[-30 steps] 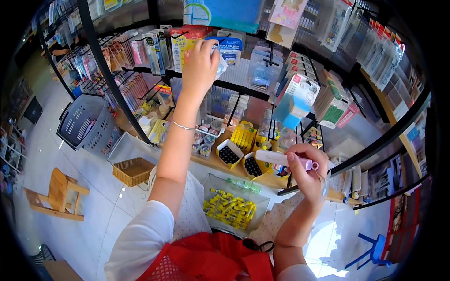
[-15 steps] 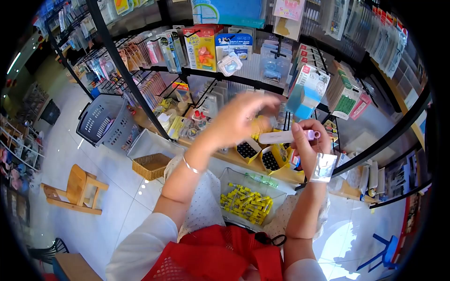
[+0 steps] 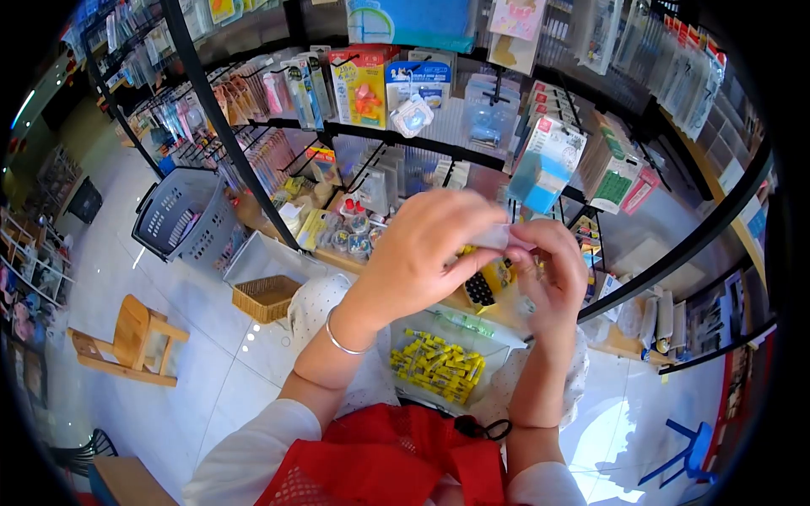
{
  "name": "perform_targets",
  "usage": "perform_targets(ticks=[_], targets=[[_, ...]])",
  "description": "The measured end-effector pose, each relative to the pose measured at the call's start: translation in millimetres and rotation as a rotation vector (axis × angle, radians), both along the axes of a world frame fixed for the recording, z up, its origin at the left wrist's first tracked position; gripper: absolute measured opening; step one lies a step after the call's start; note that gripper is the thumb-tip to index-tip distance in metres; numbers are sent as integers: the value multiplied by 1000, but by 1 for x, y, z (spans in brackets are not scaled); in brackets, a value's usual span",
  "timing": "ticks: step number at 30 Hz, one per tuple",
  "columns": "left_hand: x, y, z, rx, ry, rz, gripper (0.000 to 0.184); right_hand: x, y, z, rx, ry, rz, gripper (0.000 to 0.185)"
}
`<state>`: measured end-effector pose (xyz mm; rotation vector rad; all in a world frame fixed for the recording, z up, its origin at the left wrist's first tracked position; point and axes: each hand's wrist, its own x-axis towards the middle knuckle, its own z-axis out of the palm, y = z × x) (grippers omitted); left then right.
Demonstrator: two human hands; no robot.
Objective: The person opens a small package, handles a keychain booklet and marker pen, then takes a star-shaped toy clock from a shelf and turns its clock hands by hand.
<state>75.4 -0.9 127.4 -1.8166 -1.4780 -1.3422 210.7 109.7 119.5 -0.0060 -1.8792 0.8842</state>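
Observation:
In front of my chest, my left hand and my right hand come together on a slim, pale pink stick-like item. My left fingers and thumb pinch its left part. Curled around its other end are my right fingers, slightly blurred. Most of the item is covered by the hands, and I cannot make out its exact kind. Below the hands, a clear plastic bin between my knees holds many small yellow packs. Yellow boxes with black dotted contents stand on the shelf just behind my hands.
Black-framed racks with hanging packaged goods fill the front. At left are a grey shopping basket, a wicker basket and a small wooden chair. A blue stool stands at lower right.
My left hand has moved right and down and now grips the pale pink item. The silver square that hung by my right wrist no longer shows. The view has shifted slightly.

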Motion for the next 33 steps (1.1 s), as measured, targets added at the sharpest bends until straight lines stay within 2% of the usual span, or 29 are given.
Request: perform_targets(ticks=[1,4,5,6,8,9,13,17,20,21,27,30,31,33], targets=[[-5,1,-1,43,194,39,49,-2,-2,-1,37,38,-24,22],[5,5,3,400,139,256,42,-2,-4,-5,35,142,-90,24],[5,13,2,505,64,221,33,-3,-4,-6,9,179,-97,23],[-2,11,-8,328,181,280,29,-3,-3,-7,-17,212,-109,23],[-7,8,-12,326,338,266,25,-2,3,-7,28,192,-110,24],[-5,11,-10,401,368,368,25,-1,3,-9,-54,194,-70,24],[-12,17,-13,390,357,348,22,-1,-1,-8,-200,166,8,26],[-12,19,-9,260,326,290,26,-1,-1,-8,-423,127,128,28],[-14,19,-12,189,323,206,38,1,7,-8,-328,144,138,29],[-16,17,-11,130,350,192,40,3,6,-6,-377,102,82,29],[-22,10,-7,47,411,302,39,1,13,-3,-766,-58,156,20],[-26,8,-7,26,410,321,38,-1,20,-10,-721,52,27,16],[-27,8,-6,35,395,309,37,0,20,-9,-766,81,36,17],[-27,9,-5,35,365,303,36,1,23,-10,-694,81,86,19]])
